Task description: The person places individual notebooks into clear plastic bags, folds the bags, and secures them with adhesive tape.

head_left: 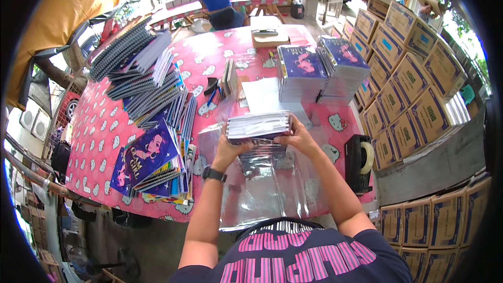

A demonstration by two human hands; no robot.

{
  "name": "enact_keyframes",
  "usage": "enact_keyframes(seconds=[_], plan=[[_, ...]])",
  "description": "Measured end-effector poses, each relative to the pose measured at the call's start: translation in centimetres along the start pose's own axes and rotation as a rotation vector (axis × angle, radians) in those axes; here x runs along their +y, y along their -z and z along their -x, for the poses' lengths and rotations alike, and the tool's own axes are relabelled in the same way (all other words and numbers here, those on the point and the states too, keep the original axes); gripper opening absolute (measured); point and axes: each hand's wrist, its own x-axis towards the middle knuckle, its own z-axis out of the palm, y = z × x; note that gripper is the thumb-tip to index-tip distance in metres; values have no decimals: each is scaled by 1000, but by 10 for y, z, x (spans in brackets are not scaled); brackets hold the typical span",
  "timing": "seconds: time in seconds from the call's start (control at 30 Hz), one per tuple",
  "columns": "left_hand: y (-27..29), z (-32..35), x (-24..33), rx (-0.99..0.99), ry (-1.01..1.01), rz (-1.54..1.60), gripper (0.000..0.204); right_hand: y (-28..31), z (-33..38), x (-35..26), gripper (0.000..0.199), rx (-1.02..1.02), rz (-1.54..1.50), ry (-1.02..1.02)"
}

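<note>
The left hand [234, 148] grips the left end of a stack of notebooks [258, 126] in the middle of the frame, thumb toward the near side; the right hand [296, 135] grasps its right end. Even pressure from both palms should stop the middle books slipping, and tapping the pale page edges level would help before any fold. Glare makes it hard to tell whether plastic already covers the underside. The clear plastic sheet [267, 191] spreads toward the lower middle, wrinkled; smoothing it flat first would likely give tighter corners. The tape dispenser [359, 165] stands at the right of the table, handy for the right hand. Two tall notebook piles [303, 71] at upper centre-right set a neat standard, unlike the leaning spiral notebooks [144, 94] at left.
</note>
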Motion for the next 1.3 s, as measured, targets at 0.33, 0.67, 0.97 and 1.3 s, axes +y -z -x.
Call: enact_keyframes(seconds=[0.33, 0.67, 0.97, 1.3], plan=[[-14, 17, 36, 36, 9, 366, 87, 7, 7, -14, 86, -137, -278, -166], [12, 37, 41, -52, 27, 740, 68, 18, 20, 7, 75, -344, -348, -237], [11, 4, 57, 96, 238, 391, 19, -8, -9, 1, 13, 107, -590, -264], [22, 17, 166, -73, -411, -568, 27, 19, -24, -104, 41, -187, 466, 390]])
